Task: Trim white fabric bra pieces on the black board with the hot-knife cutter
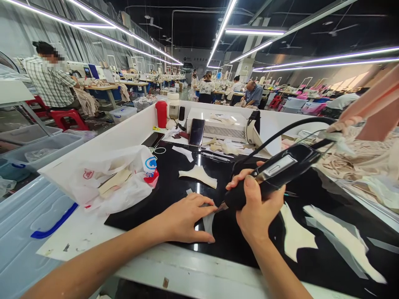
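Note:
My right hand (259,203) is wrapped around a black corded handheld power tool (274,170) with a narrow metal tip that points down to the left. Flat on the shiny black work surface (149,207), my left hand (187,218) has its thumb and fingers apart and presses on a small translucent strip (208,222). The tool's tip is at the strip's edge, close to my left index finger; whether it touches is hard to tell. Beyond my left hand lies a curved cream piece (199,175). To the right are another cream piece (296,232) and a cream piece on translucent sheet (341,241).
A white plastic bag (115,182) with cream scraps is at the left. Behind stand a phone (197,132), a red cup (161,114) and a vented white box (218,124). The tool's cable (280,131) arches over the right side, near heaped beige fabric (358,153). People work at machines beyond.

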`<state>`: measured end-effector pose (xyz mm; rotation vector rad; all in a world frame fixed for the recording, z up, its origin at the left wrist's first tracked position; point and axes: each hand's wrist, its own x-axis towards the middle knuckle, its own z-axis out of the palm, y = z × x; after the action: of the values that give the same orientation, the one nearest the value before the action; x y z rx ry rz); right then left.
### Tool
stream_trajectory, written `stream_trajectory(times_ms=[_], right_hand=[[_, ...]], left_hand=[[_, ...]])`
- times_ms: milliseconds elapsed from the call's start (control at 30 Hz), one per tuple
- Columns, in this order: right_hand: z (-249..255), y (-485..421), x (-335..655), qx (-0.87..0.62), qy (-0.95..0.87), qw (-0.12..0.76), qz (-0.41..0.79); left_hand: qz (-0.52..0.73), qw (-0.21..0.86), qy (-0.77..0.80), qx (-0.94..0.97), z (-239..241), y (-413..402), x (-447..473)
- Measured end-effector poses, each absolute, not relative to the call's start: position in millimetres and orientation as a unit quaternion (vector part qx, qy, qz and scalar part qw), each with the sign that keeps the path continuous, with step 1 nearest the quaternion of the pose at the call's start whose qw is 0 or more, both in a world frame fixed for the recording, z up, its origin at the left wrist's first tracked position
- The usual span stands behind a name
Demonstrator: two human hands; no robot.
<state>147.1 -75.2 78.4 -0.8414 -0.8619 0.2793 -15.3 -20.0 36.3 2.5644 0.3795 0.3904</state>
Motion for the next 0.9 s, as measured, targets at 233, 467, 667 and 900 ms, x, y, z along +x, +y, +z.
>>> stream_trajectory(times_ms=[233, 467, 667, 900], right_hand=[[80.1, -76.9, 143.9, -0.410, -0.389, 0.815, 0.128], [81.3, -87.3, 136.2, -0.380, -0.386, 0.825, 0.163], [82.5, -88.5, 135.2, -0.402, -0.390, 0.812, 0.163], [86.4, -98.7, 130.5, -0.375, -0.367, 0.830, 0.189]], left_hand=[[0.138, 0.255, 0.133, 0.948, 38.3, -20.1, -16.3], [0.144, 0.246, 0.131, 0.949, 34.1, -18.5, -17.5], [0.152, 0.252, 0.121, 0.948, 32.9, -17.7, -17.9], [0.158, 0.249, 0.119, 0.948, 29.3, -17.4, -18.8]])
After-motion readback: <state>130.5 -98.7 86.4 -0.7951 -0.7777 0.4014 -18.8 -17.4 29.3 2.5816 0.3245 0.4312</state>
